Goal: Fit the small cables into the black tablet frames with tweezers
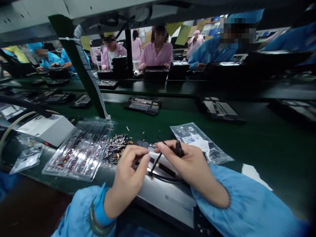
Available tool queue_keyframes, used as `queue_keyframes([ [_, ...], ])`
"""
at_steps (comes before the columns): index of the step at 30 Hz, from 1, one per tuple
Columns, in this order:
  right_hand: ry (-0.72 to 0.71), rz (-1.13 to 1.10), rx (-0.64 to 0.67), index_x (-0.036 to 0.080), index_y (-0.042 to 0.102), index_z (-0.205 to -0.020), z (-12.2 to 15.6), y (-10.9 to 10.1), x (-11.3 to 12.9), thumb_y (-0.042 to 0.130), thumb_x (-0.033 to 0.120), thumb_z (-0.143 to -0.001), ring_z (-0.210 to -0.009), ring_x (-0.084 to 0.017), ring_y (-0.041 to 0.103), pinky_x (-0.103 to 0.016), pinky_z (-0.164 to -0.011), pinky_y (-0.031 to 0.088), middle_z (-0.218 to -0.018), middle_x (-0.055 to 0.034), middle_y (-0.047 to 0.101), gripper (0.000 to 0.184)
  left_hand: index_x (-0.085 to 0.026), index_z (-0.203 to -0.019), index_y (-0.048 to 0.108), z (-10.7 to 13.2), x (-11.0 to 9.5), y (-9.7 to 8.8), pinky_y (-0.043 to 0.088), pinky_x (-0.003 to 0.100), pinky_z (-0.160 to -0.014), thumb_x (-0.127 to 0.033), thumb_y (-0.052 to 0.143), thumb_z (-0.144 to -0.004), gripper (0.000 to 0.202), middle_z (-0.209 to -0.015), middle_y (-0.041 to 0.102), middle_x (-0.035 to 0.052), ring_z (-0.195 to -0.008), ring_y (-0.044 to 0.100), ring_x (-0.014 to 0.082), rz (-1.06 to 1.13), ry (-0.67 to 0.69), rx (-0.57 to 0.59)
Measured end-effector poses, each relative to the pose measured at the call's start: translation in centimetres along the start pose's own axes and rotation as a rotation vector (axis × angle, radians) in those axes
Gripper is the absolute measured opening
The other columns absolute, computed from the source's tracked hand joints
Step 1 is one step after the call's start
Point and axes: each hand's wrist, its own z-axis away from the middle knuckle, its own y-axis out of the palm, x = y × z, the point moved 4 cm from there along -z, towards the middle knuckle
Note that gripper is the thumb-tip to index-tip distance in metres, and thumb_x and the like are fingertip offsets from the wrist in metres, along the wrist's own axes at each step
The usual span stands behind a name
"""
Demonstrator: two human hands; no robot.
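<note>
My left hand [129, 176] is over the left side of an opened device with a silver panel [170, 197]. Its thumb and index finger are brought together; whatever may be between them is too small to make out. My right hand [186, 163] closes on a thin black tool [157, 162], perhaps tweezers, slanting down toward the device. A curved black cable [169, 179] lies across the device under my right hand. The device's upper part is partly hidden by both hands.
Left of my hands are a heap of small connector parts [118, 146], a clear plastic tray of parts [79, 154] and a white box [46, 128]. A plastic bag [201, 141] lies behind my right hand. Device frames [143, 105] sit on the green belt; co-workers sit opposite.
</note>
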Motion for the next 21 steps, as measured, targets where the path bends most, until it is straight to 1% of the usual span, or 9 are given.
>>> queue_keyframes([
  [1, -0.125, 0.084, -0.011, 0.017, 0.067, -0.075, 0.3, 0.1, 0.3, 0.056, 0.027, -0.087, -0.060, -0.014, 0.063, -0.023, -0.055, 0.048, -0.067, -0.0021, 0.069, 0.019, -0.023, -0.084, 0.069, 0.1, -0.4, -0.4, 0.043, 0.030, -0.079, -0.022, 0.066, -0.079, 0.006, -0.089, 0.062, 0.0057, -0.090, 0.057, 0.0197, -0.086, 0.113, -0.100],
  [2, -0.250, 0.156, -0.013, 0.016, 0.067, -0.079, 0.7, 0.2, 0.7, 0.055, 0.023, -0.088, -0.062, -0.014, 0.065, -0.023, -0.057, 0.049, -0.071, -0.0030, 0.070, 0.017, -0.025, -0.084, 0.069, 0.2, -0.6, -0.6, 0.043, 0.031, -0.081, -0.019, 0.066, -0.078, 0.009, -0.089, 0.062, 0.0051, -0.091, 0.057, 0.0200, -0.142, 0.188, -0.150],
  [5, -0.513, 0.317, 0.015, 0.011, 0.065, -0.091, 1.9, 0.9, 1.4, 0.050, 0.015, -0.090, -0.066, -0.016, 0.065, -0.026, -0.061, 0.050, -0.076, -0.0067, 0.069, 0.015, -0.027, -0.088, 0.068, 0.4, -0.8, -0.5, 0.044, 0.031, -0.082, -0.013, 0.067, -0.076, 0.018, -0.089, 0.061, 0.0041, -0.090, 0.057, 0.0199, -0.196, 0.273, -0.161],
  [9, -0.616, 0.451, 0.073, 0.009, 0.063, -0.088, 2.6, 1.8, 1.8, 0.046, 0.013, -0.092, -0.063, -0.017, 0.062, -0.028, -0.057, 0.049, -0.072, -0.0076, 0.066, 0.018, -0.025, -0.087, 0.069, 0.5, -0.7, -0.5, 0.045, 0.031, -0.079, -0.010, 0.066, -0.075, 0.020, -0.089, 0.061, 0.0054, -0.089, 0.058, 0.0208, -0.151, 0.267, -0.197],
  [13, -0.626, 0.464, 0.121, 0.013, 0.061, -0.078, 2.7, 2.5, 2.0, 0.042, 0.011, -0.092, -0.060, -0.015, 0.059, -0.027, -0.056, 0.047, -0.066, -0.0049, 0.062, 0.023, -0.024, -0.078, 0.069, 0.4, -0.5, -0.4, 0.045, 0.030, -0.075, -0.009, 0.066, -0.073, 0.017, -0.084, 0.061, 0.0047, -0.084, 0.058, 0.0204, -0.100, 0.217, -0.192],
  [15, -0.558, 0.379, 0.154, 0.015, 0.061, -0.077, 2.3, 2.4, 1.9, 0.042, 0.014, -0.092, -0.060, -0.015, 0.060, -0.026, -0.057, 0.048, -0.068, -0.0045, 0.064, 0.024, -0.024, -0.074, 0.068, 0.2, -0.6, -0.4, 0.045, 0.029, -0.073, -0.010, 0.064, -0.074, 0.014, -0.080, 0.061, 0.0038, -0.081, 0.058, 0.0191, -0.101, 0.180, -0.158],
  [16, -0.460, 0.307, 0.181, 0.016, 0.062, -0.078, 1.9, 2.2, 1.7, 0.043, 0.018, -0.092, -0.060, -0.014, 0.061, -0.025, -0.056, 0.048, -0.067, -0.0039, 0.065, 0.024, -0.023, -0.072, 0.067, 0.0, -0.6, -0.6, 0.045, 0.028, -0.070, -0.010, 0.064, -0.075, 0.014, -0.079, 0.061, 0.0034, -0.079, 0.058, 0.0184, -0.104, 0.158, -0.136],
  [19, 0.061, 0.027, 0.259, 0.018, 0.064, -0.070, 0.8, 0.2, -0.1, 0.051, 0.037, -0.090, -0.043, -0.011, 0.053, -0.022, -0.042, 0.043, -0.052, 0.0008, 0.058, 0.030, -0.022, -0.068, 0.064, -0.6, -0.2, -2.9, 0.043, 0.026, -0.064, -0.014, 0.062, -0.075, 0.011, -0.076, 0.061, 0.0027, -0.074, 0.057, 0.0175, -0.160, 0.115, -0.116],
  [21, 0.358, -0.122, 0.231, 0.019, 0.062, -0.064, 0.6, -2.2, -1.5, 0.058, 0.050, -0.083, -0.033, -0.009, 0.040, -0.022, -0.032, 0.035, -0.042, 0.0042, 0.046, 0.036, -0.022, -0.069, 0.063, -1.1, 0.5, -6.2, 0.044, 0.027, -0.065, -0.017, 0.061, -0.075, 0.008, -0.076, 0.061, 0.0028, -0.073, 0.056, 0.0181, -0.304, 0.150, -0.183],
])
